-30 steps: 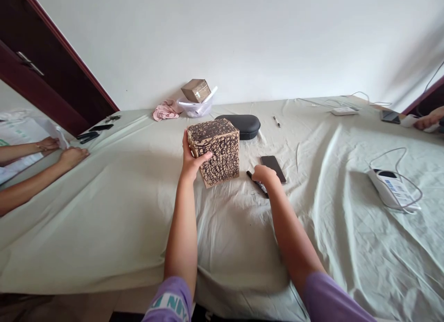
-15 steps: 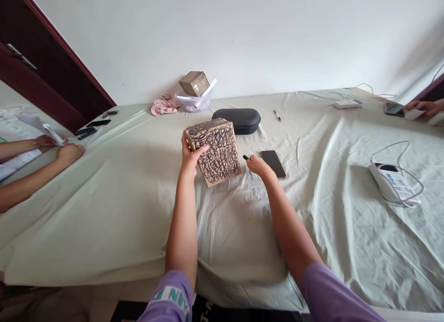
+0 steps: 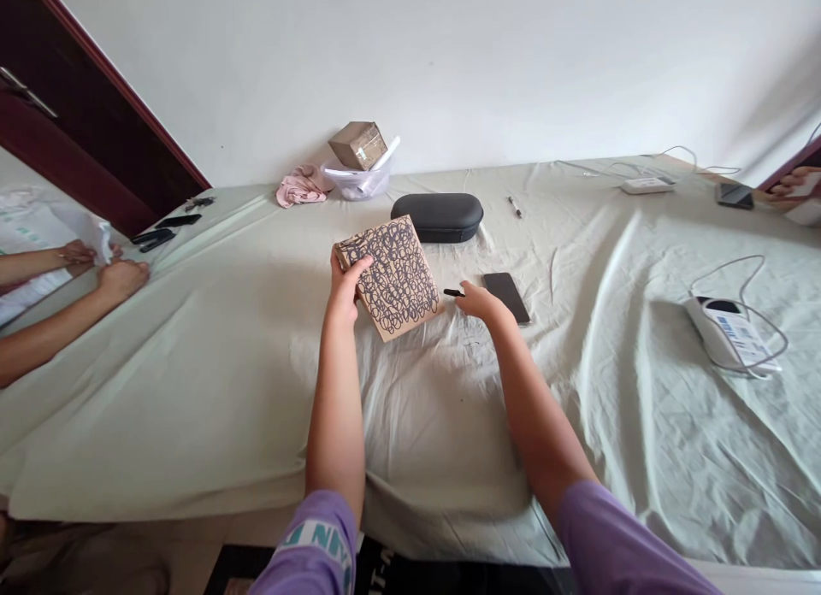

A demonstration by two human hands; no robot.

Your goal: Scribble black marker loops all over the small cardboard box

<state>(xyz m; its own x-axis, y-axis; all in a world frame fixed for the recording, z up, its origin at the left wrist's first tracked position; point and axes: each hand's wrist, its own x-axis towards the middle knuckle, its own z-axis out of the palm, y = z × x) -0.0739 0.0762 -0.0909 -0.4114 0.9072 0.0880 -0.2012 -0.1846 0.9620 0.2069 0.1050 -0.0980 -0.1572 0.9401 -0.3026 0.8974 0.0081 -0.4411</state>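
Note:
A brown cardboard box [image 3: 398,279], its front face covered in black looping scribbles, is tilted in the grip of my left hand [image 3: 345,289]. My left thumb presses on the scribbled face while the other fingers are hidden behind the box's left side. Just right of the box, my right hand [image 3: 481,302] is closed around a black marker [image 3: 453,293], whose end points toward the box without touching it. Beside my right hand lies a dark smartphone [image 3: 506,297]. Behind the box sits a black hard case [image 3: 440,216].
A pale green cloth [image 3: 244,373] covers the table. At the back are a clear plastic bowl [image 3: 359,185], another cardboard box [image 3: 357,144] and a pink cloth [image 3: 303,186]. A pen [image 3: 515,206] and a corded white device [image 3: 735,334] lie rightward. Other people's hands [image 3: 123,279] appear at both sides.
The box has turned in my left hand, so its dark top face no longer shows and the scribbled face tips further. More of the marker shows beyond my right fingers.

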